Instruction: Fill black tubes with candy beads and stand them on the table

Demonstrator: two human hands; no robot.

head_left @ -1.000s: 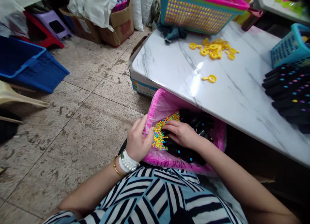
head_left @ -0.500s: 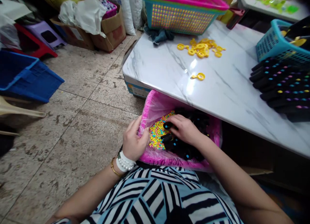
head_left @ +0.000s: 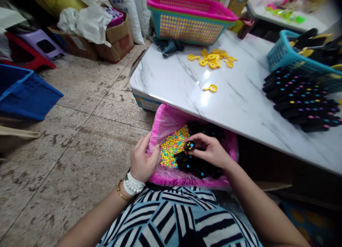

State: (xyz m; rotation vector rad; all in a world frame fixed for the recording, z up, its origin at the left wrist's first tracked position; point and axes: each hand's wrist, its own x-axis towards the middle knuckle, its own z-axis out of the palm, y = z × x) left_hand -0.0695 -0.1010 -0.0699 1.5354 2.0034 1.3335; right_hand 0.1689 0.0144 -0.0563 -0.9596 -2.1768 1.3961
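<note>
A pink basket (head_left: 155,127) lined with clear plastic sits against my lap, under the table's edge. My left hand (head_left: 143,160) is closed on its left rim, thumb inside. Small round beads (head_left: 172,147) in yellow, pink, orange and blue fill the basket's left part. Over the beads, my right hand (head_left: 211,151) pinches a short black tube (head_left: 189,146) between thumb and fingers; its round end faces left and shows a few coloured beads. More black tubes (head_left: 196,166) lie in a heap below and behind that hand, some with a blue bead showing.
On the marble-patterned table (head_left: 235,108) lie yellow ring-shaped pieces (head_left: 213,58), and rows of black tubes (head_left: 301,97) beside a blue basket (head_left: 278,54). Stacked baskets (head_left: 187,24) stand at the back. A blue crate (head_left: 29,94) and cardboard boxes (head_left: 117,44) are on the left.
My right hand has lifted a black tube slightly and turned it, so its end with beads now shows. My left hand keeps its hold on the rim. The view has shifted a little.
</note>
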